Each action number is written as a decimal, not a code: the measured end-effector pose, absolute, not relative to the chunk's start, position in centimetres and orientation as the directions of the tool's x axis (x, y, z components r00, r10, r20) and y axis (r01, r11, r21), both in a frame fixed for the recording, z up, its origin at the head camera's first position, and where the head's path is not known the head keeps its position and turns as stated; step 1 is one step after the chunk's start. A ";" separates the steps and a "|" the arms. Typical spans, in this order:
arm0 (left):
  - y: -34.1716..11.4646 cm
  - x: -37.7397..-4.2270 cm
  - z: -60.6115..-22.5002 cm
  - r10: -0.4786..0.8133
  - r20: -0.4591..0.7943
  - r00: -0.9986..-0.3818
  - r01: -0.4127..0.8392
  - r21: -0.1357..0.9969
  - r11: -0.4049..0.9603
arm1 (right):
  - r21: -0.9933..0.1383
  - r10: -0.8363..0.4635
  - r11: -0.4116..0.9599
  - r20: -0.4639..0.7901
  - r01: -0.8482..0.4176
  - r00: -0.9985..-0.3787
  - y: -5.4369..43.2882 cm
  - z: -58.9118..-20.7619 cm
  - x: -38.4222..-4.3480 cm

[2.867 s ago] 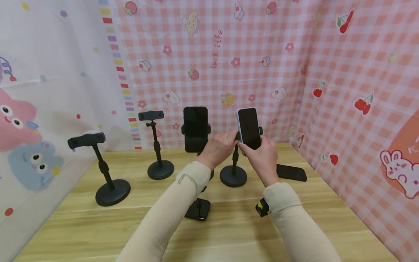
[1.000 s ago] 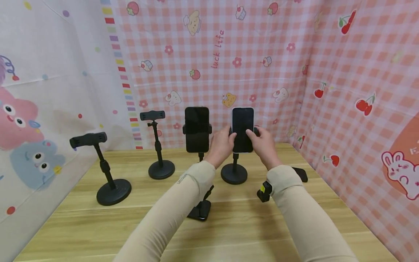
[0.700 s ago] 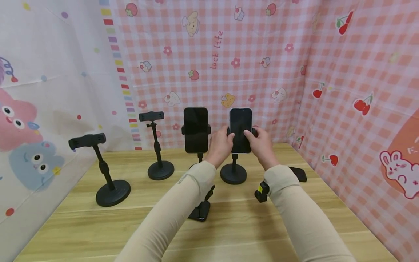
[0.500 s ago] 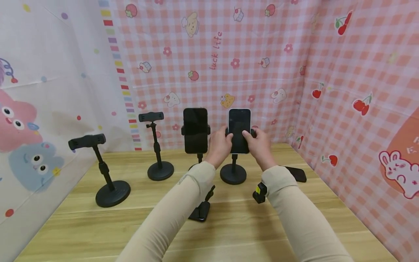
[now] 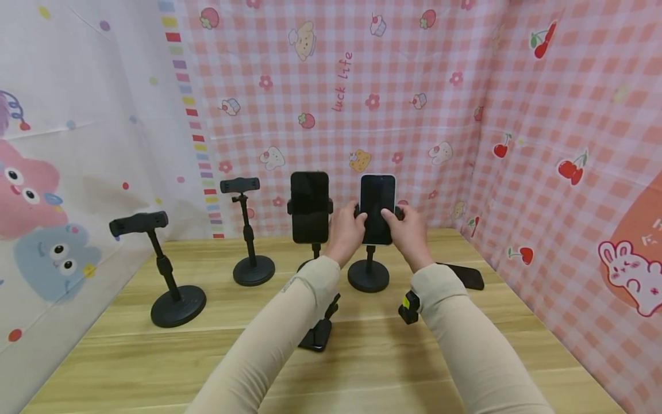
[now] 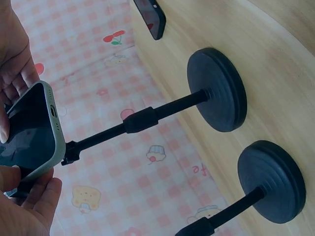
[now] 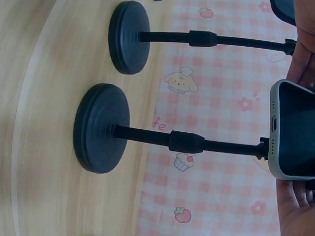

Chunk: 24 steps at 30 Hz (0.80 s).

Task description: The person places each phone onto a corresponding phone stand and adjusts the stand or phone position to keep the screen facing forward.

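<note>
A smartphone [image 5: 377, 192] in a pale case stands upright, screen toward me, at the head of a black phone stand [image 5: 368, 277]. My left hand [image 5: 345, 233] grips its left side, thumb on the front edge and fingers behind. On the other side my right hand [image 5: 411, 233] does the same, its thumb lying over the screen. In the left wrist view, fingers of both hands wrap behind the phone [image 6: 29, 130] near the clamp. The right wrist view shows the lower end of the phone [image 7: 298, 132] above the stand's pole; most of the clamp is hidden.
Just left, a second stand holds a black phone [image 5: 310, 207]. Two stands without phones, one nearer [image 5: 178, 305] and one farther [image 5: 253, 270], stand at left. A dark phone [image 5: 468, 277] lies at right. A flat black object [image 5: 316, 336] lies partly under the left sleeve.
Earlier the pale-cased phone was tilted, with the left hand at the clamp's side; it now stands straight between both hands. Over the last second the hands have barely moved.
</note>
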<state>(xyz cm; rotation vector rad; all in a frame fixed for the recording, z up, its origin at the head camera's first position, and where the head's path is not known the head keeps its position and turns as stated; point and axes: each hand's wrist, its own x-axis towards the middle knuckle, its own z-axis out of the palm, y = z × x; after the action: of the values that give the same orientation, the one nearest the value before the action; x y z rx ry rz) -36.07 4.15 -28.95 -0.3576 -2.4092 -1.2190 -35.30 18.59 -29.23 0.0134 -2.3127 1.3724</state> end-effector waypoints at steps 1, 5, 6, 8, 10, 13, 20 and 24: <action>4.1 -36.1 -29.0 0.040 0.471 -0.881 0.403 0.703 0.586 | -0.829 0.213 0.509 0.380 -0.229 -0.900 18.6 -29.3 -35.3; 4.1 -36.2 -29.1 0.039 0.470 -0.882 0.401 0.704 0.586 | -0.824 0.197 0.515 0.383 -0.236 -0.903 18.7 -29.4 -35.4; 4.2 -36.2 -29.1 0.039 0.472 -0.881 0.403 0.705 0.583 | -0.821 0.193 0.518 0.385 -0.240 -0.903 18.7 -29.4 -35.4; 4.2 -36.3 -29.2 0.035 0.471 -0.881 0.403 0.711 0.577 | -0.817 0.183 0.522 0.387 -0.244 -0.904 18.8 -29.5 -35.5; 4.2 -36.3 -29.2 0.030 0.467 -0.884 0.399 0.718 0.570 | -0.810 0.172 0.532 0.388 -0.247 -0.905 18.9 -29.5 -35.6; 4.2 -36.3 -29.3 0.028 0.469 -0.883 0.399 0.717 0.571 | -0.804 0.164 0.541 0.390 -0.248 -0.906 18.9 -29.6 -35.6; 4.3 -36.4 -29.4 0.024 0.475 -0.879 0.399 0.708 0.583 | -0.801 0.166 0.549 0.383 -0.238 -0.909 18.9 -29.6 -35.8; 4.4 -36.3 -29.4 0.022 0.474 -0.880 0.395 0.706 0.587 | -0.803 0.165 0.548 0.380 -0.236 -0.910 19.0 -29.7 -35.9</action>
<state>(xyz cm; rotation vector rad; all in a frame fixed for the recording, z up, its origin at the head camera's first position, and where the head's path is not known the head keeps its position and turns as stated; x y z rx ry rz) -36.34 4.35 -29.41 -0.3347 -2.4014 -1.2159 -35.90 18.97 -29.69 0.0571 -2.3734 1.3200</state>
